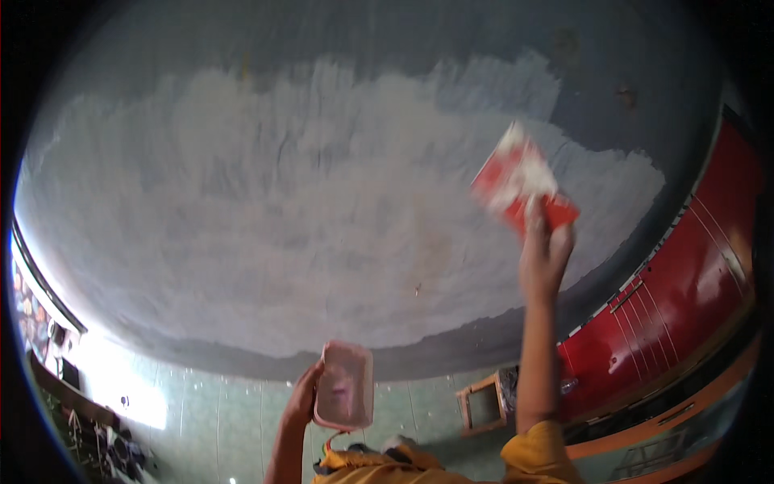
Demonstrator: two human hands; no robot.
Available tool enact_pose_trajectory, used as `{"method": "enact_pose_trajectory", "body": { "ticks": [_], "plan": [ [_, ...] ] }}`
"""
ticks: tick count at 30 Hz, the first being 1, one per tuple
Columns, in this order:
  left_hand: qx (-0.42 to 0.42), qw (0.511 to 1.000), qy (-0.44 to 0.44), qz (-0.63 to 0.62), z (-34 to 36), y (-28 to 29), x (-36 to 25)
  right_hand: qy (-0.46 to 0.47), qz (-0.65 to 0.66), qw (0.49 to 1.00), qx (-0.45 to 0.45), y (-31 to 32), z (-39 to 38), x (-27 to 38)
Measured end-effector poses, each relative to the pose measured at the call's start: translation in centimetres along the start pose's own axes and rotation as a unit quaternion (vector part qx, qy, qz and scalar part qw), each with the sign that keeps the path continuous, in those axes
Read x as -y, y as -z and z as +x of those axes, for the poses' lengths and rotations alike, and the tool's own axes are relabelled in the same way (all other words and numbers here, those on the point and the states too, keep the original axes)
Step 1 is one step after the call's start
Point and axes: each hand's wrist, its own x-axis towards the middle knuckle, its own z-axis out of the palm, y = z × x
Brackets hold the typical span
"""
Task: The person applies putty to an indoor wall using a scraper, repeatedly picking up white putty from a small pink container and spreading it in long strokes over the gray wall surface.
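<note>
My right hand [544, 258] is raised in front of the grey wall [613, 105], fingers closed on a red putty scraper [560, 211]. White filler lies smeared over the scraper's face, and motion blurs it a little; whether its edge touches the wall, I cannot tell. Lower down, my left hand [303, 397] grips the left side of a pinkish rectangular tub [367, 383]. A little pale residue shows inside the tub. Across the middle of the wall spreads a broad, ragged-edged coat of light filler [314, 185], with darker bare wall above it.
Along the right stands a glossy red cabinet [645, 323] close to the wall. A small wooden-framed stool-like piece [484, 405] sits on the green tiled floor [234, 427]. Dark clutter [109, 444] lies at the lower left, near a bright opening.
</note>
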Motion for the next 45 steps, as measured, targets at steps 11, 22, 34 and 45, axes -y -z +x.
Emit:
{"method": "enact_pose_trajectory", "body": {
  "ticks": [11,22,34,45],
  "plan": [
    [0.019,1.0,0.0,0.01,1.4,-0.1,0.7,0.45,-0.409,0.793,-0.025,-5.3,20.1,-2.4],
    [0.022,0.999,-0.032,0.007,1.3,-0.2,1.4,0.383,-0.382,0.841,0.016,-5.2,23.9,4.8],
    [0.019,0.998,-0.053,0.039,0.5,1.1,2.6,0.276,-0.431,0.857,0.057,-2.5,20.7,4.9],
    [0.036,0.996,-0.046,0.075,1.0,1.4,3.3,0.311,-0.379,0.86,0.142,-1.5,12.7,-3.3]
  ]
}}
